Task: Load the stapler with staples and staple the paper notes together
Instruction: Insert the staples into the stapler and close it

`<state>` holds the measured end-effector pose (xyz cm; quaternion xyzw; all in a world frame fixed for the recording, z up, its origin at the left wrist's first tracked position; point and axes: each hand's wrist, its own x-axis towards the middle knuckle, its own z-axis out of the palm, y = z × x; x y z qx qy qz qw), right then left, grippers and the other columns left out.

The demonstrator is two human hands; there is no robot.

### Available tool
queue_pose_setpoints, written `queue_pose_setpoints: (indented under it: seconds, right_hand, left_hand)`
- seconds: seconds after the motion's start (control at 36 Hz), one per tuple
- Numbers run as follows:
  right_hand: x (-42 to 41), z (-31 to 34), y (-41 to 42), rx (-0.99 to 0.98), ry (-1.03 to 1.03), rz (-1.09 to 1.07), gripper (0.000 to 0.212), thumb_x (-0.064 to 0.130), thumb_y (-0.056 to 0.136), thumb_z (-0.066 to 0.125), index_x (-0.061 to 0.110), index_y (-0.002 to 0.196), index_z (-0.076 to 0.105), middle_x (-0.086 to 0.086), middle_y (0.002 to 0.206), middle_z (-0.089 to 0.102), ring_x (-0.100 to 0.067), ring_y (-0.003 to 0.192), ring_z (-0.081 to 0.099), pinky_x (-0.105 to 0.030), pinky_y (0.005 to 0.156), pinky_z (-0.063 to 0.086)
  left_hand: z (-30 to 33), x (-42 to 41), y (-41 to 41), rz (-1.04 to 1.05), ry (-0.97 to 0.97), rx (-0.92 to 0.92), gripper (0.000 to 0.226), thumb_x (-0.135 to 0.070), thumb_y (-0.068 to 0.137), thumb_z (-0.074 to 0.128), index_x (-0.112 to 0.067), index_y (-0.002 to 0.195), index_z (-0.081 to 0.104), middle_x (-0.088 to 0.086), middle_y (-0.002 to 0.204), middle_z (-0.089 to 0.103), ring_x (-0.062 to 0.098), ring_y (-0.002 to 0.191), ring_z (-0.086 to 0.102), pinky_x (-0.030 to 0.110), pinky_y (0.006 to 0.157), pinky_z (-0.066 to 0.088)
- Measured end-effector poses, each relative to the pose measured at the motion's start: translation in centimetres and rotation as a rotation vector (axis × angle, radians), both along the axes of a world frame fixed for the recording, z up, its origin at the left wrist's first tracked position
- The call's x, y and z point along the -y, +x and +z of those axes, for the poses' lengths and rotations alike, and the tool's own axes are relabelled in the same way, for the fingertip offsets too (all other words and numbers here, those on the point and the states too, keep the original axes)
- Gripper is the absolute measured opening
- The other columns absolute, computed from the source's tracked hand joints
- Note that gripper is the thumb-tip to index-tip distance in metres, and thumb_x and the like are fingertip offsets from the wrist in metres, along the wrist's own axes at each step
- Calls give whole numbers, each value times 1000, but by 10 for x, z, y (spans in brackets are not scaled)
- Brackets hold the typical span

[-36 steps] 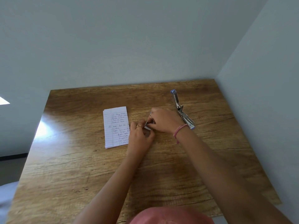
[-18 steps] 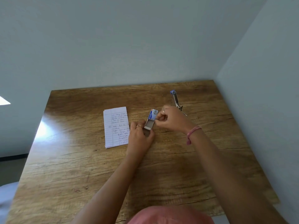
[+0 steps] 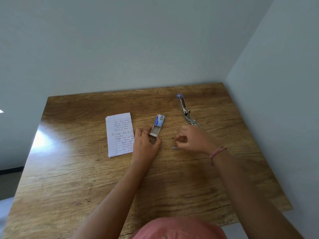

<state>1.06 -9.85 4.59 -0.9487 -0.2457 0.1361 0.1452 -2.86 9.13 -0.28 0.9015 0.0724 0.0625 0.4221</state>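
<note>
The stack of lined, handwritten paper notes [image 3: 119, 133] lies left of centre on the wooden table [image 3: 86, 178]. My left hand [image 3: 146, 145] holds the near end of the staple box [image 3: 157, 126], whose blue sleeve is slid away from its open grey tray. My right hand [image 3: 193, 139] is to the right of the box, with its fingertips pinched on a short grey staple strip [image 3: 174, 147] just above the tabletop. The metal stapler [image 3: 186, 112], with a blue tip, lies swung open behind my right hand; its near end is hidden by my fingers.
Walls close off the table at the back and along the right side. The left table edge drops to the floor. A pink cap brim [image 3: 177, 228] fills the bottom centre of the view.
The box's sleeve was slid off the tray. My right hand left the box and moved right and nearer to me, holding a staple strip. My left hand stayed in place.
</note>
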Motion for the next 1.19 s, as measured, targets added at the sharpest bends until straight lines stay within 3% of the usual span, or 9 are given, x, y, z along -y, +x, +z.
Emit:
queue_pose_setpoints:
  seconds: [0.06,0.25,0.39,0.5,0.69,0.86,1.0,1.11,1.19]
  right_hand:
    - [0,0,5,11,63,-51,18,28,88,61,19,97,72,15,79,51,2,68,48,-19,64,44]
    - [-7,-5,14,-12,70,-22,15,23,88,65,22,101,73,11,88,68,8,66,50,-6,60,35]
    - [-11,-7,20,-10,22,5,14,26,88,64,22,97,74,9,92,67,-4,83,59,-18,74,45]
    - [-11,-9,23,-22,21,10,13,27,89,62,21,94,72,12,85,58,-2,76,54,-10,64,35]
    - [-22,-3,29,-38,121,35,14,24,91,60,16,96,70,10,88,59,2,74,52,-6,61,35]
    - [-50,5,36,21,193,49,14,25,90,58,18,92,70,8,87,62,-8,81,58,-27,74,50]
    - [-60,-2,43,60,130,87,17,25,91,58,17,99,72,3,96,66,-5,81,52,-18,65,38]
    - [-56,-1,44,21,167,61,20,24,93,56,15,102,72,-1,100,66,-12,90,58,-28,80,48]
    - [-49,2,48,3,290,-34,18,21,94,57,12,103,70,-1,100,63,-11,85,57,-18,75,43]
  left_hand:
    - [0,0,0,1,-1,-6,54,-26,85,68,-4,132,53,4,116,46,21,95,57,33,89,51]
    - [1,-1,-1,-1,-7,-22,55,-28,85,67,-5,133,52,1,117,44,20,97,57,37,91,51]
    - [1,0,-1,-4,2,-16,55,-26,85,67,-3,132,52,5,118,46,23,98,58,38,92,51]
    - [1,0,0,-6,2,-19,56,-27,85,67,-4,134,51,3,118,45,22,98,57,35,90,51]
    - [2,0,-1,-6,-5,-20,56,-27,85,67,-5,134,51,2,116,45,22,98,57,37,92,50]
    - [3,0,-2,-16,2,10,53,-25,85,67,-4,131,53,1,115,45,23,99,58,36,91,51]
    - [4,1,-3,-13,9,26,51,-24,84,68,-3,129,55,-1,111,44,24,96,59,36,89,52]
    - [3,0,-3,-12,10,14,52,-24,84,68,-3,129,54,3,113,47,23,95,58,33,88,51]
    - [2,0,-3,-12,6,4,56,-24,85,67,-3,133,51,4,115,47,21,96,57,32,89,50]
